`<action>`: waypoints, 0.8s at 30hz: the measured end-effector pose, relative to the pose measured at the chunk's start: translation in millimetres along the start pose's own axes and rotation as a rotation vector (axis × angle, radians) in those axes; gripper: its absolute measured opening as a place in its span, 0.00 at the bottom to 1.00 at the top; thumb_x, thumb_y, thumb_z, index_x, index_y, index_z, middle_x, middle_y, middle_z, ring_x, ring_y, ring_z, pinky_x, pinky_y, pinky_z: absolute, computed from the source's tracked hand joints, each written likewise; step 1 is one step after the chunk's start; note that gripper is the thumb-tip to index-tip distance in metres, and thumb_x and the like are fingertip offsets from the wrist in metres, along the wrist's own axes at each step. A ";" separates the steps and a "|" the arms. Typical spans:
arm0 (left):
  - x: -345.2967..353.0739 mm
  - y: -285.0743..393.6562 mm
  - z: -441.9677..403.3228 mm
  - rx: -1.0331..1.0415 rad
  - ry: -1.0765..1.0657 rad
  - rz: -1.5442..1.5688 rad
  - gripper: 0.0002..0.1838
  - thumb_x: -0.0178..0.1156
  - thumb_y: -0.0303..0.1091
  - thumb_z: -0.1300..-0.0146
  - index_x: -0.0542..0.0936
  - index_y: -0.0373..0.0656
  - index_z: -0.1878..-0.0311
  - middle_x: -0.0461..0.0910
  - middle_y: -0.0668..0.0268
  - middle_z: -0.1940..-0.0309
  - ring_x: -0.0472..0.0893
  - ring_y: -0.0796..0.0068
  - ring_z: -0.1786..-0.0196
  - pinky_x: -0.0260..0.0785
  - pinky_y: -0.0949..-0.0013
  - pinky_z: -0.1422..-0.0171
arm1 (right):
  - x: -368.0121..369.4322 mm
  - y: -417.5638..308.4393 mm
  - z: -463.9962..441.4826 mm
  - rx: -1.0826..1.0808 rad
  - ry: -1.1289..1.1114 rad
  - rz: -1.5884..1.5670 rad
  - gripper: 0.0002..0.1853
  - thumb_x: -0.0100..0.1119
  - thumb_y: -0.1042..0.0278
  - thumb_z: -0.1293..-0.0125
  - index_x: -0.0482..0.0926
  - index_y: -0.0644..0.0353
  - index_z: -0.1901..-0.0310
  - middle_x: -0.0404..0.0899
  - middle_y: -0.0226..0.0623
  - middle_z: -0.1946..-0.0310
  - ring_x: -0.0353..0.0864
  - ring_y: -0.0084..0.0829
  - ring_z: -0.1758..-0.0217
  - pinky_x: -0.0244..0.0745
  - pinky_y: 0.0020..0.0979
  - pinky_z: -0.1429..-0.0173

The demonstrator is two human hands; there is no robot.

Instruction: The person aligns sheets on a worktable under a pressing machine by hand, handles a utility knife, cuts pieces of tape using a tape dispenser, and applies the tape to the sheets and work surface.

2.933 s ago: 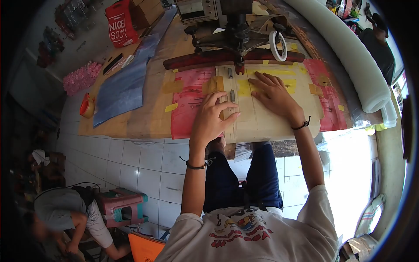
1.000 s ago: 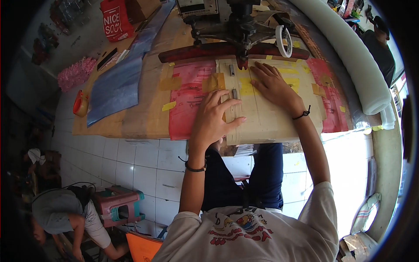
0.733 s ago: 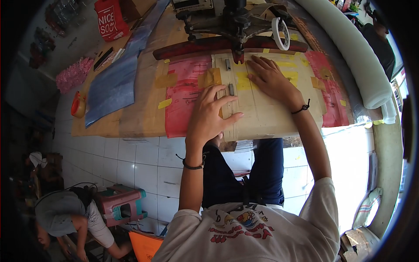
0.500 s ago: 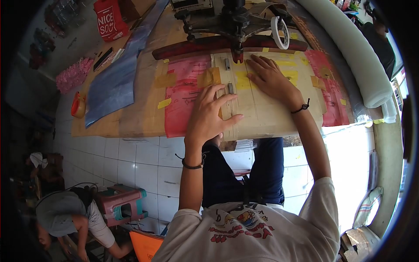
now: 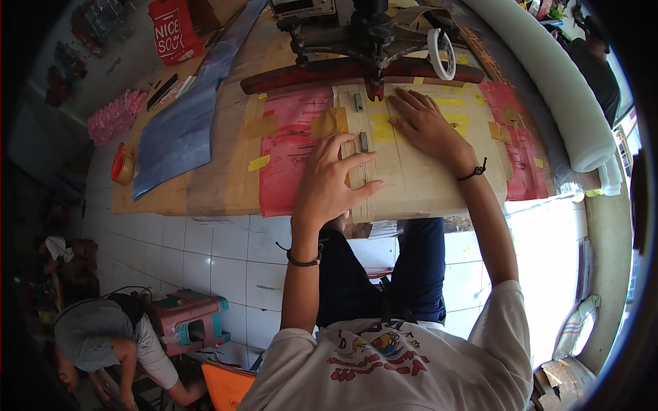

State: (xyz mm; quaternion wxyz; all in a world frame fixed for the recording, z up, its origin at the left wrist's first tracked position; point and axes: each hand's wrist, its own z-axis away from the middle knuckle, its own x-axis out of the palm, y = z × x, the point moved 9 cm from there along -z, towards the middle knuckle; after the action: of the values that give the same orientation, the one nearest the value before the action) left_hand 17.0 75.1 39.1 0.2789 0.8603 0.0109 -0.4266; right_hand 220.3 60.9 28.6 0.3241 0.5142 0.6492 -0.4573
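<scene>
My left hand [image 5: 332,179] rests with fingers apart over the left edge of a beige board [image 5: 411,185], its fingertips near a small metal block [image 5: 364,142]. A second metal block [image 5: 358,103] sits farther up the same strip. My right hand [image 5: 428,130] lies flat on the board, over yellow tape [image 5: 384,128], with its fingers spread. Just beyond the fingertips is a dark red curved bar [image 5: 301,75] under a black metal frame [image 5: 377,48]. A red sheet [image 5: 295,151] lies left of the board. Neither hand holds anything I can see.
A blue sheet [image 5: 175,140], an orange tape roll [image 5: 123,164] and a red bag [image 5: 173,34] are at the left. A white ring [image 5: 442,55] leans on the frame. A foam roll [image 5: 548,82] lines the right side. One person [image 5: 103,335] bends low at lower left; another [image 5: 595,72] is upper right.
The view has shifted, so the table and bar sit slightly further left than at first. My left thumb is a little farther from the index finger; both hands otherwise stay in place.
</scene>
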 end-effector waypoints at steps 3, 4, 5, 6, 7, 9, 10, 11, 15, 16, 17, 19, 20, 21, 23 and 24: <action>-0.5 0.7 0.0 0.003 0.004 0.003 0.26 0.79 0.48 0.47 0.90 0.48 0.46 0.76 0.56 0.38 0.74 0.53 0.32 0.67 0.52 0.25 | 0.5 -0.5 1.2 -0.005 0.003 0.007 0.28 0.51 0.52 0.22 0.73 0.62 0.29 0.66 0.53 0.24 0.61 0.54 0.20 0.53 0.49 0.17; -1.3 0.7 -0.9 0.005 0.005 0.004 0.26 0.79 0.47 0.47 0.90 0.48 0.46 0.76 0.56 0.38 0.74 0.53 0.32 0.67 0.52 0.25 | 0.0 -0.5 0.3 -0.009 0.005 0.011 0.28 0.51 0.52 0.22 0.73 0.62 0.29 0.66 0.53 0.24 0.61 0.54 0.20 0.53 0.49 0.17; -1.5 1.0 -0.7 0.005 0.004 0.007 0.25 0.79 0.47 0.47 0.90 0.48 0.46 0.76 0.56 0.38 0.74 0.53 0.32 0.67 0.52 0.25 | -0.7 -0.6 -0.4 -0.010 0.009 0.010 0.28 0.51 0.52 0.22 0.73 0.62 0.29 0.66 0.53 0.24 0.61 0.54 0.20 0.53 0.49 0.17; -1.4 1.2 -0.7 0.004 0.002 0.011 0.25 0.79 0.47 0.47 0.90 0.48 0.46 0.76 0.56 0.38 0.74 0.52 0.32 0.67 0.52 0.25 | -0.9 -0.9 -0.2 -0.011 0.010 0.008 0.28 0.52 0.52 0.22 0.73 0.62 0.29 0.66 0.53 0.24 0.61 0.54 0.20 0.53 0.49 0.17; -1.5 1.9 -0.6 0.004 0.003 0.005 0.25 0.79 0.47 0.47 0.90 0.48 0.46 0.76 0.56 0.38 0.73 0.52 0.32 0.67 0.52 0.25 | -0.5 -1.2 0.4 -0.011 0.008 0.004 0.28 0.52 0.52 0.22 0.73 0.62 0.29 0.66 0.53 0.24 0.60 0.54 0.20 0.53 0.49 0.17; -2.0 2.9 -0.8 0.002 0.004 -0.007 0.25 0.79 0.47 0.47 0.90 0.48 0.46 0.76 0.56 0.37 0.73 0.52 0.32 0.67 0.52 0.25 | 0.5 -0.5 0.0 -0.006 -0.001 0.007 0.28 0.52 0.52 0.22 0.73 0.62 0.29 0.66 0.53 0.23 0.60 0.54 0.20 0.52 0.49 0.17; -2.1 2.9 -0.6 0.000 0.004 -0.004 0.25 0.79 0.47 0.47 0.90 0.48 0.46 0.76 0.56 0.37 0.73 0.52 0.32 0.67 0.52 0.25 | 1.1 -0.1 0.0 -0.003 -0.007 0.008 0.28 0.52 0.52 0.22 0.73 0.63 0.28 0.65 0.53 0.23 0.60 0.54 0.20 0.52 0.49 0.16; -2.0 2.7 -0.4 -0.002 0.003 0.000 0.25 0.79 0.47 0.47 0.90 0.48 0.46 0.76 0.56 0.37 0.73 0.52 0.32 0.67 0.52 0.25 | 1.3 -0.2 0.1 -0.002 -0.008 0.008 0.28 0.52 0.52 0.22 0.73 0.62 0.28 0.65 0.53 0.23 0.60 0.54 0.19 0.52 0.49 0.16; -1.3 2.8 -0.9 0.000 -0.001 0.005 0.25 0.79 0.47 0.47 0.90 0.48 0.46 0.75 0.55 0.37 0.73 0.52 0.31 0.67 0.52 0.25 | -0.2 -1.0 1.0 0.014 -0.011 0.001 0.28 0.52 0.52 0.22 0.73 0.61 0.28 0.64 0.53 0.23 0.59 0.55 0.19 0.53 0.49 0.17; -1.3 3.2 -0.8 -0.001 -0.001 0.005 0.25 0.79 0.47 0.47 0.90 0.48 0.46 0.75 0.55 0.37 0.73 0.52 0.31 0.67 0.52 0.25 | -0.8 -1.1 1.5 0.021 -0.012 -0.003 0.28 0.52 0.51 0.22 0.73 0.61 0.28 0.64 0.53 0.23 0.59 0.55 0.20 0.53 0.49 0.17; -1.8 3.5 -0.6 -0.001 -0.001 0.003 0.25 0.79 0.47 0.47 0.90 0.48 0.46 0.75 0.55 0.37 0.73 0.52 0.31 0.67 0.52 0.25 | -1.1 -1.1 1.3 0.022 -0.012 0.001 0.28 0.52 0.51 0.22 0.73 0.61 0.28 0.64 0.53 0.23 0.59 0.55 0.20 0.53 0.49 0.17; -2.5 3.3 -1.0 -0.002 0.000 0.003 0.25 0.79 0.47 0.47 0.90 0.48 0.46 0.75 0.55 0.37 0.73 0.52 0.31 0.67 0.52 0.25 | -0.5 -1.4 0.7 0.023 -0.015 0.007 0.28 0.52 0.51 0.22 0.73 0.61 0.28 0.64 0.53 0.23 0.59 0.56 0.20 0.53 0.49 0.17; -2.4 3.3 -1.1 -0.003 0.000 0.004 0.25 0.79 0.47 0.47 0.90 0.48 0.46 0.75 0.55 0.37 0.73 0.52 0.31 0.67 0.52 0.25 | -0.6 -1.5 0.6 0.026 -0.016 0.004 0.28 0.52 0.51 0.22 0.73 0.60 0.28 0.64 0.53 0.23 0.59 0.56 0.20 0.53 0.49 0.17; -2.3 3.2 -0.9 -0.005 0.001 0.006 0.25 0.79 0.46 0.47 0.90 0.48 0.46 0.75 0.55 0.37 0.73 0.52 0.31 0.67 0.52 0.25 | -0.8 -1.8 0.5 0.029 -0.017 0.001 0.28 0.52 0.51 0.22 0.73 0.60 0.28 0.64 0.53 0.23 0.59 0.56 0.20 0.53 0.49 0.17; -1.7 2.8 -0.5 -0.007 -0.002 0.001 0.25 0.79 0.46 0.47 0.90 0.48 0.46 0.76 0.55 0.37 0.73 0.52 0.31 0.67 0.52 0.25 | -0.3 -2.1 1.3 0.031 -0.019 -0.005 0.28 0.52 0.51 0.22 0.73 0.60 0.28 0.64 0.53 0.23 0.59 0.56 0.20 0.54 0.49 0.17; -1.6 2.7 -0.8 -0.007 -0.002 -0.001 0.25 0.79 0.46 0.47 0.90 0.48 0.46 0.76 0.55 0.37 0.73 0.52 0.31 0.67 0.52 0.25 | -0.3 -2.1 1.7 0.031 -0.018 -0.005 0.28 0.52 0.51 0.22 0.73 0.60 0.28 0.64 0.53 0.23 0.59 0.56 0.20 0.54 0.49 0.17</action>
State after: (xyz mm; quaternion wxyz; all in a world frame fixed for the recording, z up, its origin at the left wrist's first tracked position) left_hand 17.3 73.5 42.0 0.2818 0.8588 0.0128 -0.4276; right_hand 218.3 59.1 28.8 0.3207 0.5132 0.6405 -0.4728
